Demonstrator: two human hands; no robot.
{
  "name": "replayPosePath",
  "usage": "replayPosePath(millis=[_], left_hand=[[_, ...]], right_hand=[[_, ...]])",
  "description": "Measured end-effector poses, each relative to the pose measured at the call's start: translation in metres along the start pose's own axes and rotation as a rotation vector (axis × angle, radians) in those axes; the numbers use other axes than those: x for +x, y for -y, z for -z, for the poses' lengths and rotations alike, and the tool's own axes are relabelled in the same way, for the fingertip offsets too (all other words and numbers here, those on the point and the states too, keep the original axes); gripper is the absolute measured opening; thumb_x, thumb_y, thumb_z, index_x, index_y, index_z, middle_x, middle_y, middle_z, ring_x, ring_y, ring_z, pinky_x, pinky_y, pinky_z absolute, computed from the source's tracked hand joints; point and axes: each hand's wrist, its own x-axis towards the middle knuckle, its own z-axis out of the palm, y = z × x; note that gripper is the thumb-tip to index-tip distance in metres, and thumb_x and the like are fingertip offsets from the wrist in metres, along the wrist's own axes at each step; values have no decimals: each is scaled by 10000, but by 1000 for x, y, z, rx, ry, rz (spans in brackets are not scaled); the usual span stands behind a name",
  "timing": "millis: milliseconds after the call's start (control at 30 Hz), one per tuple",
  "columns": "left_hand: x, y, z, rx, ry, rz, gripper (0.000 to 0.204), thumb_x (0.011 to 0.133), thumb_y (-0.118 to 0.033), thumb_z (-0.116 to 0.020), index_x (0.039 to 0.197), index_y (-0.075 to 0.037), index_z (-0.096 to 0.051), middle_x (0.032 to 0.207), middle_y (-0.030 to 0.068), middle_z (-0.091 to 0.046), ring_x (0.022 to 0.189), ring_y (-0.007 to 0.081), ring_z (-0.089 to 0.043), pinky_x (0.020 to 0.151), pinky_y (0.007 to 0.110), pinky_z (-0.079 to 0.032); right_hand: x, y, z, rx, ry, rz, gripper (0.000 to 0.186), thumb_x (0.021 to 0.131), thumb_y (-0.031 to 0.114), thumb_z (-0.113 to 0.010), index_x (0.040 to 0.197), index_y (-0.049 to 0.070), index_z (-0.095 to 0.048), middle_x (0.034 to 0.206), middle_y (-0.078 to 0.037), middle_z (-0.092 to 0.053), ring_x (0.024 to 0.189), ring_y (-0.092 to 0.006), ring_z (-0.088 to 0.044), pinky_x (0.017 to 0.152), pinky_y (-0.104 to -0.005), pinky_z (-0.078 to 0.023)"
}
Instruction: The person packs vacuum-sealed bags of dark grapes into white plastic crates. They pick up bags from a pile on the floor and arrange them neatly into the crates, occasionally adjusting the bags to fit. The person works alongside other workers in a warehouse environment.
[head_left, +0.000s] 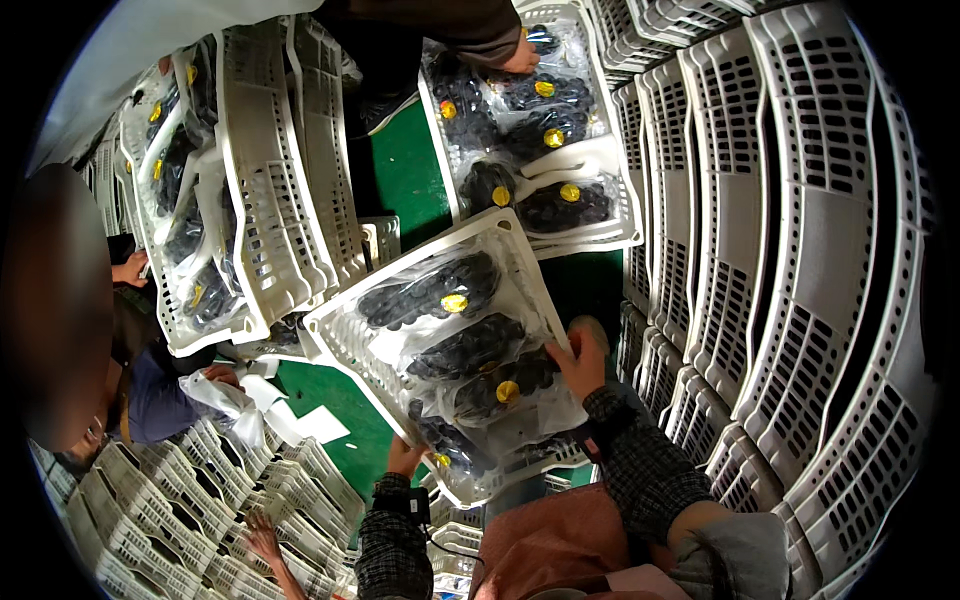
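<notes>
head view: bagged dark grapes (470, 345) are packed in a white crate (342, 343), gripped by left hand (403, 457) and right hand (583, 365).

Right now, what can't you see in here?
In the head view:
- Left hand: fingertips hidden by the held crate.
- Crate's bottom: mostly covered by grapes and wrapping.
- Floor underneath: hidden by that crate.
- Stickers: print too small.
- Right-hand stacks: cut off by the dark rim.
</notes>
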Motion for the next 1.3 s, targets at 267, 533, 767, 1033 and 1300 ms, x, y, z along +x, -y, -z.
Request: replayPosePath(millis=[267, 533, 767, 1033, 1300], left_hand=[[-19, -15, -36, -92, -13, -196, 479, 723, 95, -592, 1158, -24, -432, 1001, 92, -573, 895, 211, -594, 717, 325, -509], [-80, -60, -64, -213, 132, -261, 473, 726, 11, -569, 1183, -21, -450, 1013, 84, -576, 899, 193, -578, 733, 322, -482], [-91, -148, -97, -183, 116, -397, 486, 709, 53, -558, 1179, -31, -468, 1017, 48, -574, 879, 151, -555, 703, 273, -462], [13, -265, -85, 147, 161, -524, 634, 710, 71, -553, 1301, -16, -340, 1157, 111, -526, 1034, 209, -515, 873, 311, -440], [73, -260, -61, 165, 205, -683, 513, 674, 74, -522, 1171, -47, -483, 1032, 29, -562, 922, 135, -523, 777, 273, -446]], right_hand=[[26, 5, 8, -148, -228, 118, 411, 798, 265, -693, 671, 35, -376, 596, -91, -286, 532, -204, -309, 516, -416, -297], [22, 84, 97, -218, -356, 328, 344, 724, 209, -714, 586, 30, -455, 526, -117, -377, 454, -276, -391, 463, -429, -309], [47, 122, 163, -130, -447, 122, 307, 705, 175, -715, 625, -13, -486, 512, -65, -352, 490, -108, -316, 455, -336, -305], [133, 125, 167, -141, -651, 118, 391, 705, 110, -697, 551, 25, -347, 492, -73, -249, 503, -128, -242, 446, -337, -272], [160, 69, 107, 303, -516, 160, 295, 715, 103, -705, 566, 17, -465, 489, -19, -426, 488, -61, -306, 436, -298, -312]])
